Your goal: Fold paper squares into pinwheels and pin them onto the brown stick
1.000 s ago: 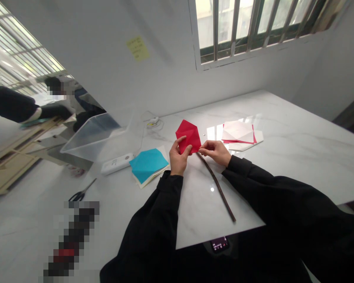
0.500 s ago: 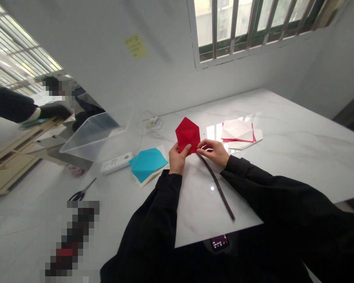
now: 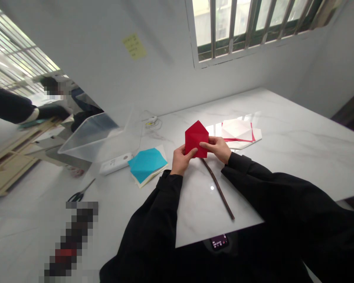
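Note:
I hold a folded red paper (image 3: 196, 136) upright above the white marble table (image 3: 283, 157), its point facing up. My left hand (image 3: 181, 159) pinches its lower left edge with thumb and fingers. My right hand (image 3: 217, 148) grips its lower right side, fingers closed on the paper. A thin dark stick (image 3: 218, 188) lies on the table just below both hands, running toward me.
A stack with a blue sheet (image 3: 146, 163) on top lies left of my hands, beside a white power strip (image 3: 113, 164). White and red sheets (image 3: 238, 131) lie to the right. A clear plastic bin (image 3: 90, 135) and scissors (image 3: 81, 192) sit farther left. A phone (image 3: 220, 241) rests at the near edge.
The red paper has turned from tilted left to upright and shifted slightly right. My right hand moved up onto its right side; my left hand followed.

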A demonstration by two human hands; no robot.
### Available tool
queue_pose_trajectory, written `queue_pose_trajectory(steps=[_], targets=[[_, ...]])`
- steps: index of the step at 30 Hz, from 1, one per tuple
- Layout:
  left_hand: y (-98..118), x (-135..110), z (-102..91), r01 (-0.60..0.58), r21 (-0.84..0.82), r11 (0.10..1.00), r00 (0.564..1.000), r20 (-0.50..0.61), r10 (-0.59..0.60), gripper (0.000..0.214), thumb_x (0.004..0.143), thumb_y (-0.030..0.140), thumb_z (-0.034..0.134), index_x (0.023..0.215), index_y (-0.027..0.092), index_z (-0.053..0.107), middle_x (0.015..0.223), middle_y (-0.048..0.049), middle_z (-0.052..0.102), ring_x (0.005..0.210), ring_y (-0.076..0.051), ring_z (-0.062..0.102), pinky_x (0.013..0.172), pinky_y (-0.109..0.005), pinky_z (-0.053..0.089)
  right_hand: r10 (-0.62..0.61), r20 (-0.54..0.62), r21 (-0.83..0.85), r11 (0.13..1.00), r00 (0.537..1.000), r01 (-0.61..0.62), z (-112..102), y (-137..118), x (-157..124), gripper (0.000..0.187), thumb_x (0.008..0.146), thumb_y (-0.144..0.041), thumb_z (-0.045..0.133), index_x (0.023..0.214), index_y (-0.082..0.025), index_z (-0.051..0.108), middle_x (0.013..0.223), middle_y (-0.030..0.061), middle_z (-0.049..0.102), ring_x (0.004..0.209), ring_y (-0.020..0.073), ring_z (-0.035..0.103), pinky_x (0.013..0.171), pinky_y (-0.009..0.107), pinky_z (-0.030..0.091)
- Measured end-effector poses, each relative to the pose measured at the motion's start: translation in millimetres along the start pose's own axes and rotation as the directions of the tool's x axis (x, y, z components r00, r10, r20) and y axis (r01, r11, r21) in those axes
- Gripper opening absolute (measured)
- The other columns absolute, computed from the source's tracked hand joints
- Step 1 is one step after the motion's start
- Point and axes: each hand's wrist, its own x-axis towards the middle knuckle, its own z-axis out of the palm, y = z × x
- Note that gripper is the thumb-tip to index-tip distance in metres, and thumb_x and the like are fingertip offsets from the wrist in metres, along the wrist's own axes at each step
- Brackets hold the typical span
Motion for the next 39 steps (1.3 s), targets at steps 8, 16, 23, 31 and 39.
queue_pose_trajectory(steps=[8,16,23,31,39], targets=[[-0.8,-0.2,-0.4,0.04,0.02,0.999,0.999,-0.026,-0.04,0.057,0.061,0.051,0.092,0.1,0.012,0.078,0.087,-0.0088,0.078,0.072,-0.019,0.07,0.066,-0.03,0.058,-0.025,0.033,-0.202,0.979,0.999,0.031,-6.7,3.1,3.4,0.046,0.072,-0.054,0.084,0.099,-0.017,0.08,0.1,0.0078,0.08,0.093,0.0284,0.075,0.085,0.04,0.062],[0.6,-0.7,0.0,0.046,0.046,0.998,0.998,-0.051,-0.044,0.054,0.061,0.05,0.092,0.097,0.012,0.079,0.083,-0.0083,0.077,0.068,-0.017,0.067,0.063,-0.029,0.057,-0.062,0.035,-0.28,0.957,0.997,0.07,-8.4,7.4,3.7,0.043,0.077,-0.052,0.081,0.1,-0.015,0.08,0.098,0.0085,0.081,0.087,0.0262,0.075,0.079,0.037,0.06],[0.0,-0.2,0.3,0.053,0.05,0.997,0.997,-0.053,-0.05,0.054,0.062,0.05,0.091,0.098,0.011,0.079,0.084,-0.0085,0.077,0.069,-0.018,0.068,0.064,-0.03,0.057,-0.04,0.014,-0.297,0.954,0.999,0.043,-4.3,0.0,0.2,0.041,0.074,-0.05,0.083,0.094,-0.014,0.081,0.094,0.009,0.081,0.082,0.0248,0.074,0.075,0.035,0.059],[1.5,-0.6,0.7,0.063,0.031,0.998,0.998,-0.029,-0.062,0.056,0.06,0.05,0.092,0.097,0.01,0.078,0.08,-0.0072,0.076,0.067,-0.015,0.066,0.062,-0.026,0.054,-0.023,0.009,-0.368,0.929,1.0,0.025,-5.4,3.4,2.4,0.039,0.076,-0.048,0.079,0.089,-0.011,0.08,0.085,0.0093,0.08,0.073,0.0213,0.072,0.064,0.028,0.055],[6.3,-2.6,2.4,0.094,0.017,0.995,0.996,0.009,-0.094,0.059,0.058,0.054,0.093,0.095,0.011,0.077,0.078,-0.0063,0.075,0.066,-0.015,0.066,0.064,-0.027,0.055,-0.108,0.007,-0.411,0.906,0.994,0.102,-6.6,3.9,4.1,0.035,0.079,-0.045,0.075,0.09,-0.012,0.079,0.085,0.0079,0.079,0.071,0.0212,0.071,0.061,0.028,0.053]])
